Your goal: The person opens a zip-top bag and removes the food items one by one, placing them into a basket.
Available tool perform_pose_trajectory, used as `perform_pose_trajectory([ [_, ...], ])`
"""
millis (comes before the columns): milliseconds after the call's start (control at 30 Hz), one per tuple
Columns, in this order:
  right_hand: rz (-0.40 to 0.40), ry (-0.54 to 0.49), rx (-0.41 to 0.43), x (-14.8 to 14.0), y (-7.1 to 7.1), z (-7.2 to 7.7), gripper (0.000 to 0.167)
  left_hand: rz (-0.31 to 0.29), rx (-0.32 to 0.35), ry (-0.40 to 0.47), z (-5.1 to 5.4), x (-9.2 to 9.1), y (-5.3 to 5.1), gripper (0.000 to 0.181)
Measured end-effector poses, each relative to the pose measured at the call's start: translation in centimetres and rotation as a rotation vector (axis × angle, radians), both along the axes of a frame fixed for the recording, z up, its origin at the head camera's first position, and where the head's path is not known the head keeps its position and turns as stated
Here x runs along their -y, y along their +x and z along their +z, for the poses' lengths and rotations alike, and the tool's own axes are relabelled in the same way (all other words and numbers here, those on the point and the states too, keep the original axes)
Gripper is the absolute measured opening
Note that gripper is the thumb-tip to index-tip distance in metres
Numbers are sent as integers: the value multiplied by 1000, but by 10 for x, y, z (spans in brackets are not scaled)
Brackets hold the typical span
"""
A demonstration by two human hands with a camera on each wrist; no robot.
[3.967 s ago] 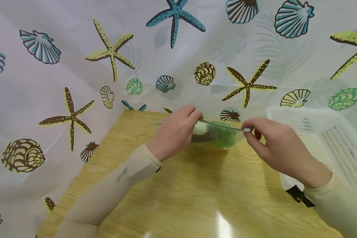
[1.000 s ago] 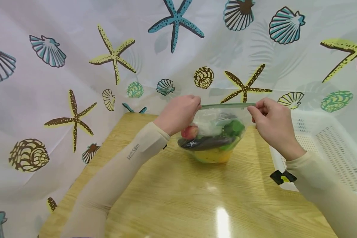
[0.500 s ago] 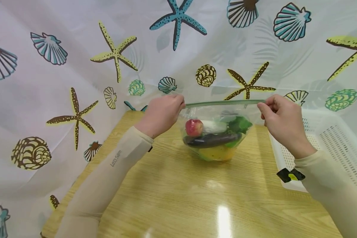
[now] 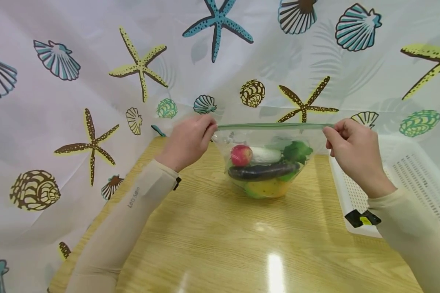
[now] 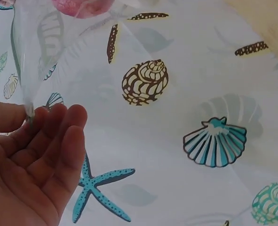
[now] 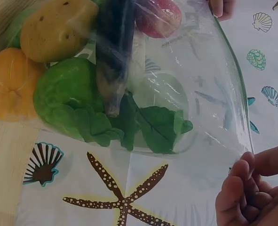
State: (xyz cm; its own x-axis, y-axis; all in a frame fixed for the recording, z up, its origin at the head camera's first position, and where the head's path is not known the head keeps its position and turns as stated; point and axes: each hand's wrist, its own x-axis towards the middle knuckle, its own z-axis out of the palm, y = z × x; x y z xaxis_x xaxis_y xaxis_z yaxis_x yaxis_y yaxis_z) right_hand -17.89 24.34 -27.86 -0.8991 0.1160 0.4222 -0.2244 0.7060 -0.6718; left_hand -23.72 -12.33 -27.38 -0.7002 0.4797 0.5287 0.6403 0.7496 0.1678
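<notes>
A clear bag (image 4: 223,142) with a green zip strip (image 4: 271,126) hangs between both hands, its strip stretched straight across. My left hand (image 4: 187,140) pinches the strip's left end, and my right hand (image 4: 359,152) pinches the right end. Through the plastic show a red round item (image 4: 241,155), a white long one (image 4: 265,155), a dark eggplant (image 4: 264,171), green leaves (image 4: 297,152) and yellow produce (image 4: 267,189). The right wrist view shows a brown potato-like item (image 6: 59,28), an orange pumpkin (image 6: 11,84) and a green pepper-like one (image 6: 68,92).
A white perforated basket (image 4: 359,195) stands on the right of the wooden table (image 4: 220,244), partly behind my right hand and forearm. A cloth (image 4: 106,97) printed with shells and starfish hangs behind and to the left.
Since the oldest view, the bag has come upright, with its contents in view, and my right hand has left the small white piece on the strip. Lately my hands have moved farther apart.
</notes>
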Motion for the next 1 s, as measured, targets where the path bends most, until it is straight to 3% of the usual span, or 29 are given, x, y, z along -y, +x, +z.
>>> perform_pose_trajectory([
  [233, 62, -193, 95, 5, -3, -1, 34, -74, 51, 214, -19, 0, 6, 19],
  [333, 85, -257, 97, 6, -5, 0, 32, -108, 98, 272, -24, -1, 8, 33],
  [400, 94, -284, 96, 6, -5, 1, 32, -144, 198, 330, -28, -1, 9, 49],
  [500, 102, -297, 92, 6, -7, 2, 32, -191, 457, 402, -43, 0, 7, 68],
  [567, 100, -296, 88, 6, -6, 2, 31, -220, 605, 395, -58, -2, 2, 77],
  [633, 96, -293, 86, 5, -5, 3, 32, -238, 707, 334, -76, -8, -4, 91],
  [733, 96, -292, 88, 4, -5, 3, 32, -284, 725, 227, -101, -21, -15, 116],
  [800, 100, -292, 90, 5, -5, 2, 32, -312, 717, 201, -112, -29, -20, 128],
  [1000, 110, -276, 106, 5, -7, 0, 31, -402, 706, 298, -128, -45, -34, 133],
])
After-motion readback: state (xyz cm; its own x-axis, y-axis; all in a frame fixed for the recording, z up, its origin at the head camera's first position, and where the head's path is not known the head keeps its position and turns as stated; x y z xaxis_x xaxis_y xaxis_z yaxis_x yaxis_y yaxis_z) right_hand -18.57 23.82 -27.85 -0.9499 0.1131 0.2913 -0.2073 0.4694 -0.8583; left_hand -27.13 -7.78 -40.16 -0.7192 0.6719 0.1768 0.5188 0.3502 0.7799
